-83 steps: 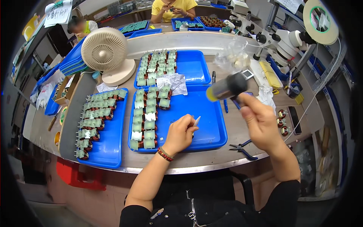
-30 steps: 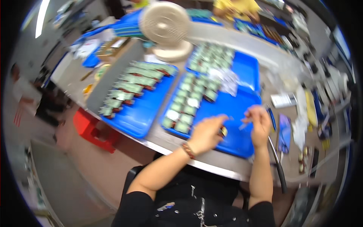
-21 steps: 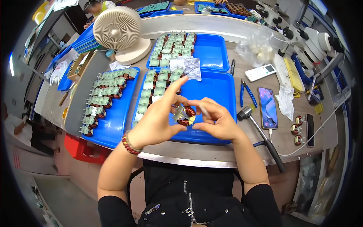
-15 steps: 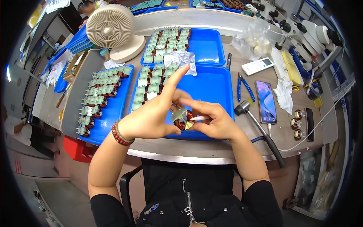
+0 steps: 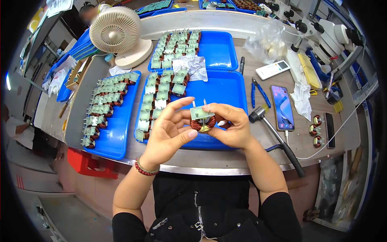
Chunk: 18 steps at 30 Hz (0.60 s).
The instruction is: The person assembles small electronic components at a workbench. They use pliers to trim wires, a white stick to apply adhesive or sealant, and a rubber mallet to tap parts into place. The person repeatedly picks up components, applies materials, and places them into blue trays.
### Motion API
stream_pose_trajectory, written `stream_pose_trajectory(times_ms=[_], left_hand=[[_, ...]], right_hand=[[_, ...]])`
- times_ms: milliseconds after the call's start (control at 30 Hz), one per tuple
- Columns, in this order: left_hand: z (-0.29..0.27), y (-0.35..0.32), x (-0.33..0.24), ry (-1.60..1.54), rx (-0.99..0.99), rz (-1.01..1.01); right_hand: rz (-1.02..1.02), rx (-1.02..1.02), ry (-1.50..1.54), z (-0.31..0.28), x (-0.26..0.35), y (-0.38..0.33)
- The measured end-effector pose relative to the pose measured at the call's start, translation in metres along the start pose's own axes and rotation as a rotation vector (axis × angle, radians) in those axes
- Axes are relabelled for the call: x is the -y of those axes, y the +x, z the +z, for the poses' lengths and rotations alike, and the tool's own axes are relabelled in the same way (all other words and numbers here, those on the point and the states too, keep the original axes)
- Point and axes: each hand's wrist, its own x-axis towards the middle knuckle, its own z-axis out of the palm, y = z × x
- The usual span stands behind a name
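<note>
A copper-wound ring coil with a small pale green board (image 5: 202, 114) is held up over the front blue tray, metal pins pointing upward. My right hand (image 5: 231, 128) pinches it from the right, fingers on the board and thumb low by the winding. A thin white pointed piece (image 5: 221, 122) also sticks out between the right fingers; its kind is unclear. My left hand (image 5: 167, 133) is cupped at the coil's left side with fingers apart, its thumb tip close to the winding. Whether it touches the coil is hard to tell.
Rows of similar coils fill parts of the front tray (image 5: 225, 97), the left tray (image 5: 117, 137) and the back tray (image 5: 219, 48). On the right lie blue-handled cutters (image 5: 261, 92), a hammer (image 5: 278, 139), a phone (image 5: 283, 108) and a remote (image 5: 273, 69). A fan (image 5: 117, 36) stands back left.
My left hand has drawn down and its raised fingers have come lower beside the coil. The coil has been turned so its board faces up with pins showing, still in my right hand.
</note>
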Motion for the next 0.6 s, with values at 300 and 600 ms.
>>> stream_pose_trajectory(times_ms=[300,600], left_hand=[[0.013,0.005,0.022,0.119,-0.083,0.161],[0.013,0.012,0.025,0.122,-0.171,0.213]], right_hand=[[-0.185,0.009,-0.257,-0.001,-0.016,-0.007],[-0.088,-0.124,-0.160,0.010,-0.017,-0.007]])
